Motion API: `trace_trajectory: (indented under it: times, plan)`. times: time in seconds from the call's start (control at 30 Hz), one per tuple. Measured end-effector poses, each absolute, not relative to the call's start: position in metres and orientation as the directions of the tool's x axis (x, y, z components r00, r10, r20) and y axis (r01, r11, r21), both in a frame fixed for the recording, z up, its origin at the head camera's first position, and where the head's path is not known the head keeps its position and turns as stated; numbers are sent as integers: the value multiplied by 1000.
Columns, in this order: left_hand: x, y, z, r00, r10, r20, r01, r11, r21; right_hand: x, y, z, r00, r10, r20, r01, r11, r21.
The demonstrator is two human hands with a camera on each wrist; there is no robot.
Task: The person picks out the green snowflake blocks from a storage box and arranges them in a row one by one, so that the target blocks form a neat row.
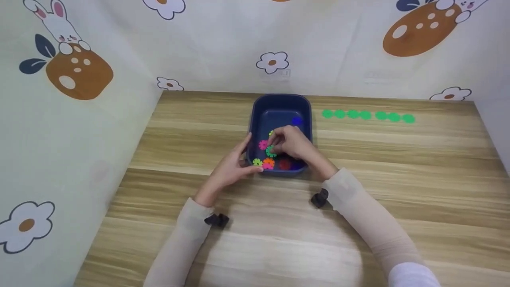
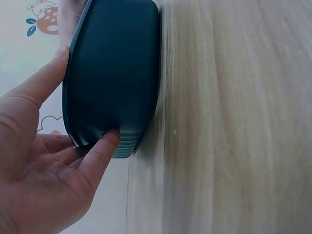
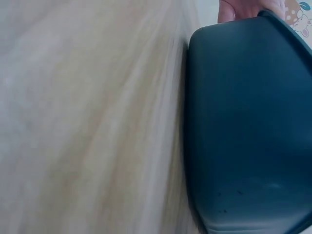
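Observation:
A dark blue plastic bin [image 1: 282, 103] sits on the wooden table and holds several notched, flower-shaped plastic discs. My left hand [image 1: 233, 166] grips its near left corner, the thumb over the front rim and the other fingers along the side wall. Inside the bin, my right hand [image 1: 293, 142] pinches a green disc [image 1: 271, 151] at its fingertips. Close by lie a pink disc [image 1: 263, 144], a yellow-green disc [image 1: 257, 162], an orange disc [image 1: 269, 162] and a red disc [image 1: 285, 164]. Farther back is a blue disc [image 1: 297, 120]. The right wrist view shows the bin's outer wall [image 3: 248, 122], hiding the right hand.
Right of the bin, several green discs [image 1: 353, 114] form a row near the table's back edge. A patterned cloth [image 1: 310, 36] hangs behind the wooden table [image 1: 398, 175] and along its sides.

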State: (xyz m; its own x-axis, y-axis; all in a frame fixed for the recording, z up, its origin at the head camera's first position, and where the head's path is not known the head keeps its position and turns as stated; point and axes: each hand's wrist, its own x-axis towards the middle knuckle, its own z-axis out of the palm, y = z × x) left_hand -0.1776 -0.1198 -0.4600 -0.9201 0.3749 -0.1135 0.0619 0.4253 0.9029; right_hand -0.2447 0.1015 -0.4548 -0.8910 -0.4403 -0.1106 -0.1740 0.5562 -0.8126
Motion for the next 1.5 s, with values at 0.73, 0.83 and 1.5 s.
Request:
trace_trajectory:
  times: [0.73,0.83,1.5]
  plan:
    - [-181,-124,-463,-926,359,-122,47,427,903,-253,138,-419,-952,-300,66,-192,413,-890]
    - [-182,-124,-463,-928,357,-110,56,426,903,-258,156,-412,-965,-254,71,-171,395,-903]
    - [-177,-119,-462,-926,359,-120,62,457,887,-254,334,-395,-981,188,40,-40,3,-999]
